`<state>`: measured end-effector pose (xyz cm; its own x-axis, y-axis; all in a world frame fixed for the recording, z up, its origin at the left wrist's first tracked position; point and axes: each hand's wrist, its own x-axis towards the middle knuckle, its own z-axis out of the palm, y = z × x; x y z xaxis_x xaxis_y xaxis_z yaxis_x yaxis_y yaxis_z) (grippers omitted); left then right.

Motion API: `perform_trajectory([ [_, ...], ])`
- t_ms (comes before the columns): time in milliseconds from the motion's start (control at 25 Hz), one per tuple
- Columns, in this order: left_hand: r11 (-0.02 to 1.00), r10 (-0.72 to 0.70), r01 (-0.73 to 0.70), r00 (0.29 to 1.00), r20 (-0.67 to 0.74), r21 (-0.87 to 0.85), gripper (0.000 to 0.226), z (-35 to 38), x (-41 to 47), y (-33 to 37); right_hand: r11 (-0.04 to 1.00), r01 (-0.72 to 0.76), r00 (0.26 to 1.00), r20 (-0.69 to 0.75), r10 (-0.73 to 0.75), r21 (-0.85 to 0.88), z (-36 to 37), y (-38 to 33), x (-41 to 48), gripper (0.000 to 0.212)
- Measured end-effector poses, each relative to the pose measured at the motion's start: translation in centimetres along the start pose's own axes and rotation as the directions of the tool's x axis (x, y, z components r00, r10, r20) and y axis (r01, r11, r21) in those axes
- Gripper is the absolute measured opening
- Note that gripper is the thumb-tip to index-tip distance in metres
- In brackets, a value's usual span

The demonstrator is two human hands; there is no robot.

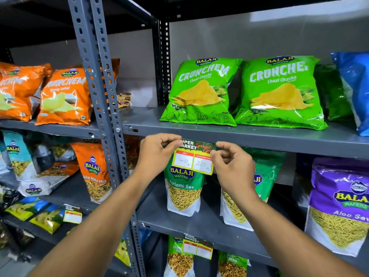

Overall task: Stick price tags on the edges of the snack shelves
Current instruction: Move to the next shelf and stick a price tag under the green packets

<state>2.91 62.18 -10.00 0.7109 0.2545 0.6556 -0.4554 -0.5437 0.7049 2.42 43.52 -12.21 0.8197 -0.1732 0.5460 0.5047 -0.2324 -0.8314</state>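
A price tag [194,157] with a dark "Super Market" header and a yellow-framed white panel reading 40 and 20 sits against the front edge of the grey shelf [279,141] under the green Crunchem bags [201,92]. My left hand [157,150] pinches its top left corner, and my right hand [232,163] pinches its top right corner. The tag hangs down over a green Ratlami Sev pouch [182,188]. Two more tags are stuck on lower shelf edges, one [197,246] below and one [72,214] at the left.
Perforated grey uprights [103,96] split the rack into bays. Orange chip bags [63,96] fill the upper left, a blue bag [357,90] stands at the right, and a purple Aloo Sev pouch [339,204] is on the lower right shelf.
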Motion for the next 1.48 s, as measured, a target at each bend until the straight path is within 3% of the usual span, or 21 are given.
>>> perform_trajectory([
  [160,0.998,-0.003,0.006,0.999,-0.039,0.062,0.013,1.1,0.4,-0.2,0.986,0.076,0.997,-0.007,-0.078,-0.146,-0.5,0.0,1.4,0.007],
  [560,1.0,-0.016,0.015,0.999,-0.037,-0.025,0.008,1.2,1.1,-0.2,0.991,0.027,0.998,-0.058,-0.035,-0.129,-0.3,0.0,1.9,0.008],
  [680,0.999,0.003,-0.004,0.999,-0.036,-0.041,0.019,1.3,1.0,-0.3,0.987,0.049,0.992,-0.106,-0.066,-0.155,-0.1,0.1,1.6,0.014],
  [1120,0.998,0.043,-0.047,0.993,-0.107,-0.037,0.005,2.3,0.8,-0.2,0.962,0.139,0.96,-0.204,-0.19,-0.236,0.6,0.2,1.9,0.02],
  [1360,0.996,0.083,-0.079,0.985,-0.152,0.031,0.008,2.6,0.9,-0.6,0.954,0.179,0.942,-0.238,-0.237,-0.242,1.0,0.4,2.1,0.016],
  [1480,0.996,0.064,-0.051,0.981,-0.185,0.071,0.024,2.5,1.2,-0.9,0.957,0.083,0.959,-0.24,-0.153,-0.277,0.8,-0.4,2.4,0.018],
])
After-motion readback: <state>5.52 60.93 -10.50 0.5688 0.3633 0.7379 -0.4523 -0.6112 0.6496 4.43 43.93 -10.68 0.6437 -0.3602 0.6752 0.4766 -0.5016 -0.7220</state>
